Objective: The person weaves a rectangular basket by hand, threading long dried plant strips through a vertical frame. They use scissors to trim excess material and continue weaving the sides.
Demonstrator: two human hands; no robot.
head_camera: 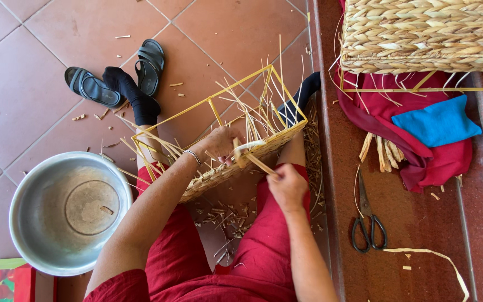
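Observation:
A yellow wire frame (241, 84) with a partly woven straw wall (264, 148) rests on my lap, loose pale straws sticking up from it. My left hand (219, 142) reaches inside the frame and presses the weaving near its lower edge. My right hand (288, 187) is closed on a flat straw strand (255, 161) and holds it taut against the woven wall. A thin bracelet (195, 157) sits on my left wrist.
A metal basin (40, 184) stands on the tiled floor at left. Two black sandals (93, 86) lie beyond my feet. On the step at right lie black scissors (367, 226), a straw bundle (381, 152), red and blue cloth (437, 123), and a finished woven basket (426, 33).

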